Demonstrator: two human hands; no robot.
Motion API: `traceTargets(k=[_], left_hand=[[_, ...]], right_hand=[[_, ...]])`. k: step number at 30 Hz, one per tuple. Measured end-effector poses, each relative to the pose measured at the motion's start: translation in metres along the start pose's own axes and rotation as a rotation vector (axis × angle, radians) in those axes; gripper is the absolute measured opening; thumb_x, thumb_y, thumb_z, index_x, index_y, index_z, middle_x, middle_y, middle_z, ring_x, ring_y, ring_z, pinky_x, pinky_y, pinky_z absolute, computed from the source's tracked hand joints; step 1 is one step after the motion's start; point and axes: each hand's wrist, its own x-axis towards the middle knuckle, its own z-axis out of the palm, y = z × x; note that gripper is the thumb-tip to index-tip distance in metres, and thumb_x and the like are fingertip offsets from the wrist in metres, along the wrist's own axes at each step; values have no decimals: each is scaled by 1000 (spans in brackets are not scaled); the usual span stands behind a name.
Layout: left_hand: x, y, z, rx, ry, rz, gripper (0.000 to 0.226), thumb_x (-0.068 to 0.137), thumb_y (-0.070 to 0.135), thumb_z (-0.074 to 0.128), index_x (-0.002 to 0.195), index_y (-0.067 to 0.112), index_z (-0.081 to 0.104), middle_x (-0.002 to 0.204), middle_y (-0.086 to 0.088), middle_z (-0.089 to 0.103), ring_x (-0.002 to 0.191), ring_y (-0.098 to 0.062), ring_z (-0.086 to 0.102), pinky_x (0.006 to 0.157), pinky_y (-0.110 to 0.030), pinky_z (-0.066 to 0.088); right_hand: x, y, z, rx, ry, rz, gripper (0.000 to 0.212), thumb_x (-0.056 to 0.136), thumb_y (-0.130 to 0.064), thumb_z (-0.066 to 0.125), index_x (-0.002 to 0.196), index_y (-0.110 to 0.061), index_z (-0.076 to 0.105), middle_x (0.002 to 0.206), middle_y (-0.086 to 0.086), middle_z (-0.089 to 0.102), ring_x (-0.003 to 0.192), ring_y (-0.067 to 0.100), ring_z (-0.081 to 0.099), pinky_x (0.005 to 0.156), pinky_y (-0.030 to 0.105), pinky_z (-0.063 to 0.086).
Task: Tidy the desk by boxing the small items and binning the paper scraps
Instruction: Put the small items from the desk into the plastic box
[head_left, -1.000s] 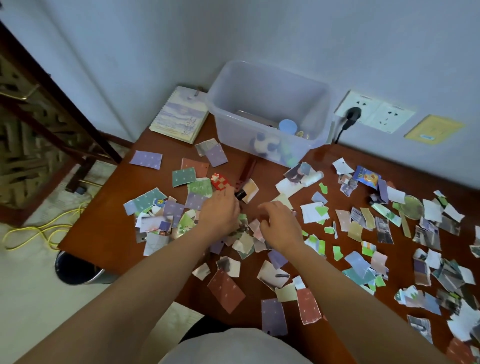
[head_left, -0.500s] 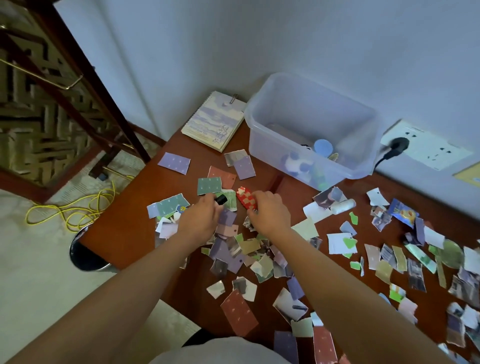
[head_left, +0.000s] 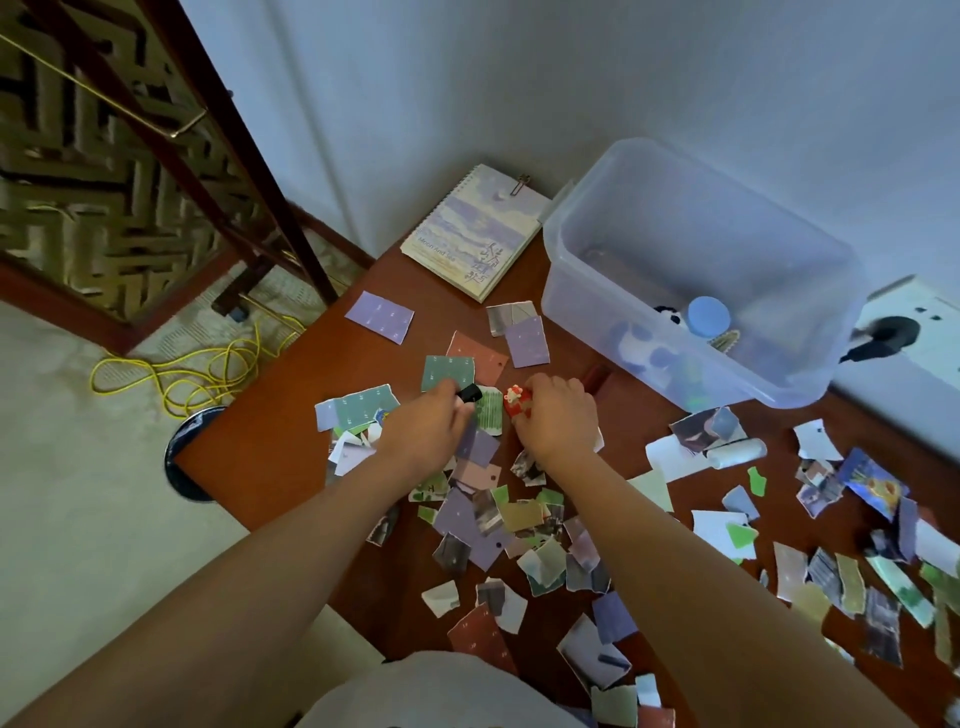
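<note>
**Both hands have just lifted a small item each out of the scraps.**

The left hand (head_left: 431, 427) pinches a small black item (head_left: 469, 393) and the right hand (head_left: 560, 422) grips a red figurine (head_left: 517, 401), both just before the clear box (head_left: 587, 280), so boxing looks next. Paper scraps (head_left: 519, 514) litter the brown counter (head_left: 291, 410) before the box. A notebook (head_left: 475, 234) lies beside it, and the bin (head_left: 179, 457) stands on the floor well apart.

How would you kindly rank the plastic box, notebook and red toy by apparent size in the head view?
1. plastic box
2. notebook
3. red toy, partly hidden by the right hand
</note>
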Motion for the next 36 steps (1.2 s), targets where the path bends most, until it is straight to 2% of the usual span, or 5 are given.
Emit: traceTargets(k=[6,17,24,32,36], left_hand=[[4,17,-9,-58,27,35,30,103,40,34,116,17,49,90,-2,64,72,-20,60,57,-32,45],[15,88,-70,-294,224,196,31,101,44,39,117,20,51,89,5,60,79,-17,58,60,-32,40],[39,153,-97,-426,218,309,18,100,42,43,106,27,50,86,8,59,80,-13,57,65,-33,42],[113,208,-85,-667,-18,178,18,97,23,49,112,13,51,88,-5,59,74,-18,58,67,-37,51],[150,219,-68,-614,-144,109,18,100,23,47,114,12,49,91,-8,59,81,-25,61,75,-39,54]], right_hand=[[-8,7,-15,220,-136,-11,17,93,-31,55,87,-16,60,98,8,61,98,29,55,77,42,51],[-31,20,-111,889,111,90,14,98,-36,47,103,-25,54,94,5,68,78,19,61,82,44,55],[-25,52,-164,1130,265,210,7,99,-16,45,100,-16,52,88,12,68,59,12,64,45,18,44],[7,102,-185,1242,271,391,9,93,-10,54,91,-8,62,82,9,65,78,22,63,68,37,56],[43,122,-171,1185,245,434,32,96,-23,57,101,7,65,83,20,65,76,26,62,81,50,55]])
